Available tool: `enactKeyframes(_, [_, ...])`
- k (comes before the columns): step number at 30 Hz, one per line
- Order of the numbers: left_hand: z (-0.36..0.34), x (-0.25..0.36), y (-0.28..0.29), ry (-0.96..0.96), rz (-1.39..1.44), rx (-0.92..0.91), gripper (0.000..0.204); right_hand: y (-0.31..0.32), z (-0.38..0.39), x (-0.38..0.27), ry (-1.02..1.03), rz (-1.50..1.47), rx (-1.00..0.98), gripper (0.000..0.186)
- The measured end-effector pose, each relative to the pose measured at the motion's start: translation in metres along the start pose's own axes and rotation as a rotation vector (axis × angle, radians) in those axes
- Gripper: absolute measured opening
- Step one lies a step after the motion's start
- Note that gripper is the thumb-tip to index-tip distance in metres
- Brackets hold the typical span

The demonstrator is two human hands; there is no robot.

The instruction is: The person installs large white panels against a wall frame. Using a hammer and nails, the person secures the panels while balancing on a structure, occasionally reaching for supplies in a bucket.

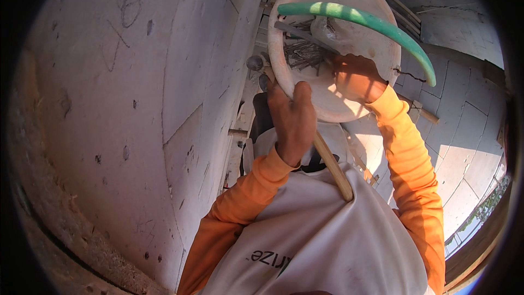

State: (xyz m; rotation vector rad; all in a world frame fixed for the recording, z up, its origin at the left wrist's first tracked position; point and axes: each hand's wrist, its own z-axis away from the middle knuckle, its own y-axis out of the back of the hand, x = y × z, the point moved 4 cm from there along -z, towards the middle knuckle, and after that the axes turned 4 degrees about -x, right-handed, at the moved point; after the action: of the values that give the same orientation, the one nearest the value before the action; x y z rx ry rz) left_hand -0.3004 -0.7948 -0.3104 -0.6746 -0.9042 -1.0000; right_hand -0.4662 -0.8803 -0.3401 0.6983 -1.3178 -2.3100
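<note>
Left hand holds 1 hammer, right hand inside 1 bucket.

I wear a loose, pale top with dark lettering printed on its front. My long sleeves are bright orange, creased along their length, and end in snug cuffs.

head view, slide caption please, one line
Right hand inside a white bucket of nails, left hand holding a wooden-handled hammer.

Pale marked wall left; grey panelled surface, perhaps another wall, right.
</note>
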Motion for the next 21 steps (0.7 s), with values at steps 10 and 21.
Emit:
enactKeyframes(10, [-0.002,-0.004,-0.001,0.005,-0.028,0.001,0.018,0.011,-0.018,-0.029,-0.031,0.068,-0.001,0.015])
enactKeyframes(21, [-0.002,-0.011,0.000,-0.035,-0.089,0.034,0.020,-0.012,-0.049,-0.041,0.089,0.098,0.036,0.014])
